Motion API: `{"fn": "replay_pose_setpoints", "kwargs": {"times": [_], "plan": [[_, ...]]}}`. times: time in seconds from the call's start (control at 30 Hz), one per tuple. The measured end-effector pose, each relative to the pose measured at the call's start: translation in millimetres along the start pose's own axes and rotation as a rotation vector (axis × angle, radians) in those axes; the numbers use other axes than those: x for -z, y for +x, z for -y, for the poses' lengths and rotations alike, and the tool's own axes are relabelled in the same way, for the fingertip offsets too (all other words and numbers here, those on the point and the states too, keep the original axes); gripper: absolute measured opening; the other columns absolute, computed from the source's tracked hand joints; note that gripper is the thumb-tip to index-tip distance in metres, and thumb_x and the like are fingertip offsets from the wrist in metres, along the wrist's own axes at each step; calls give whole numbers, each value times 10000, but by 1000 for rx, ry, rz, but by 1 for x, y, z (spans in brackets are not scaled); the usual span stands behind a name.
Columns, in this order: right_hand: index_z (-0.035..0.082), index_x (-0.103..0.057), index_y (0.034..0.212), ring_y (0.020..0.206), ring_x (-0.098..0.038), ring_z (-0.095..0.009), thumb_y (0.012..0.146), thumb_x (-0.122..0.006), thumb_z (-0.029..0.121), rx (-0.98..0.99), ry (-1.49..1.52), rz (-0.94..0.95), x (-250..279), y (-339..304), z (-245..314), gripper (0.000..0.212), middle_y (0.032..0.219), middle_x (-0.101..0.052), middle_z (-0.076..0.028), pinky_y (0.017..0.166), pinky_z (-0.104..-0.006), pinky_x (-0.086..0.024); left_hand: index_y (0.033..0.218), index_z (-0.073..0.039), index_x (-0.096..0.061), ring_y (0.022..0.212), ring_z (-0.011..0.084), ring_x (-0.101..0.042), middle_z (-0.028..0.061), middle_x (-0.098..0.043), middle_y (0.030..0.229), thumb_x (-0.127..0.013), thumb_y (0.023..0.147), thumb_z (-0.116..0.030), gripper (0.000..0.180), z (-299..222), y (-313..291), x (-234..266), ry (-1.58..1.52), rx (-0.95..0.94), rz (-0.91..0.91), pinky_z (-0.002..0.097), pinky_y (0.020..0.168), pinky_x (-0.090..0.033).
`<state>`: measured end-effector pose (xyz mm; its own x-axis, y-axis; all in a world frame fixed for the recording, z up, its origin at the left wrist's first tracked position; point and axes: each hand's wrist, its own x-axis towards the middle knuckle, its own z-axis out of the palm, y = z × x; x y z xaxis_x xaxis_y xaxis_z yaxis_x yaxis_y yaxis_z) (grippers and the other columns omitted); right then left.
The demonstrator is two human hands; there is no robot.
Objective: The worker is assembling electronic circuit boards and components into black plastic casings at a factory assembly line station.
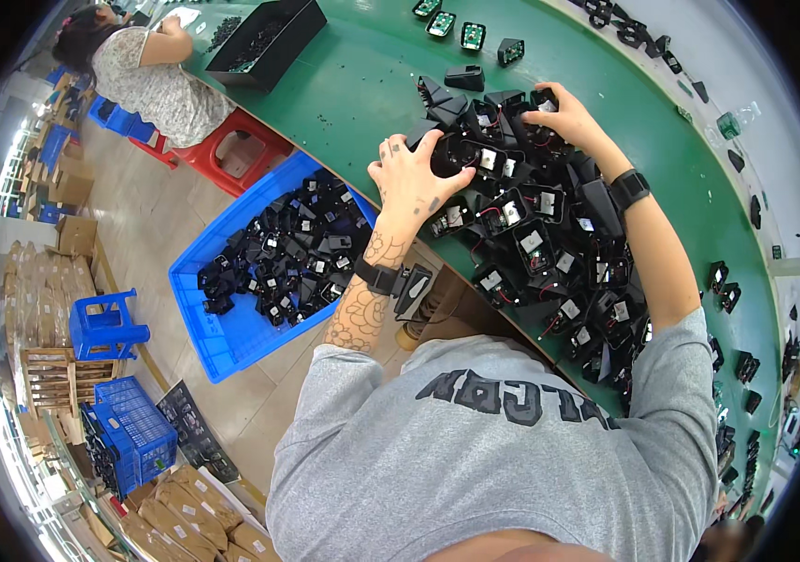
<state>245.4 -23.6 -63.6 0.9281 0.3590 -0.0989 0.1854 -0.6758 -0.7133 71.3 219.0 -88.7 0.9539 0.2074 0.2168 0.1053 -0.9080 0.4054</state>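
A large heap of black plastic housings [535, 245], several with red wires and white parts inside, lies along the near side of the green table. At the heap's left edge, my left hand [406, 183] has its fingers spread, thumb and index finger apart beside dark housings. My right hand [565, 117] reaches over the far edge of the heap. Its thumb and fingers curve around a black housing [543, 97]; part of the grip is hidden. Both wrists carry black bands. Just beyond the heap sits a single black housing [464, 78].
A blue bin [222, 351] of similar housings stands left, below the green table [353, 56]. Housings with green circuit boards [440, 23] sit at the back. A black box [273, 47] stands far left, near a seated person [152, 80] on a red stool [245, 150].
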Motion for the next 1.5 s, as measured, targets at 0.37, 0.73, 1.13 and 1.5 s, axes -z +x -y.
{"fn": "replay_pose_setpoints", "kwargs": {"times": [0.37,0.73,1.13,1.5], "plan": [[141,-549,1274,936,-601,-171,750,-725,158,-150,389,-80,20,-15,-2,554,1044,-596,-46,722,-364,-500,1166,-230,-623,917,369,-637,185,-479,1194,-849,623,-508,651,29,-2,9,-171,-111,-224,430,781,-550],[93,-572,1107,1032,-612,-174,834,-708,222,-74,745,-337,52,-15,-8,332,1070,-633,-39,856,-410,-518,943,-98,-606,855,298,-629,108,-578,1020,-766,719,-207,296,46,9,-11,-352,-68,-622,407,701,-532],[12,-608,1032,997,-613,-243,850,-699,136,-151,1373,-166,12,-63,99,238,1014,-603,-116,893,-440,-579,1070,30,-500,610,225,-655,128,-568,995,-651,922,-152,278,98,18,15,-1225,210,-1020,304,556,-570],[28,-524,1152,875,-647,-281,704,-712,66,-589,1272,160,-415,-129,153,487,980,-632,-141,763,-437,-548,1130,16,-470,856,183,-580,118,-515,1066,-693,888,-218,403,313,-194,-96,-955,799,-956,343,639,-592]]}}
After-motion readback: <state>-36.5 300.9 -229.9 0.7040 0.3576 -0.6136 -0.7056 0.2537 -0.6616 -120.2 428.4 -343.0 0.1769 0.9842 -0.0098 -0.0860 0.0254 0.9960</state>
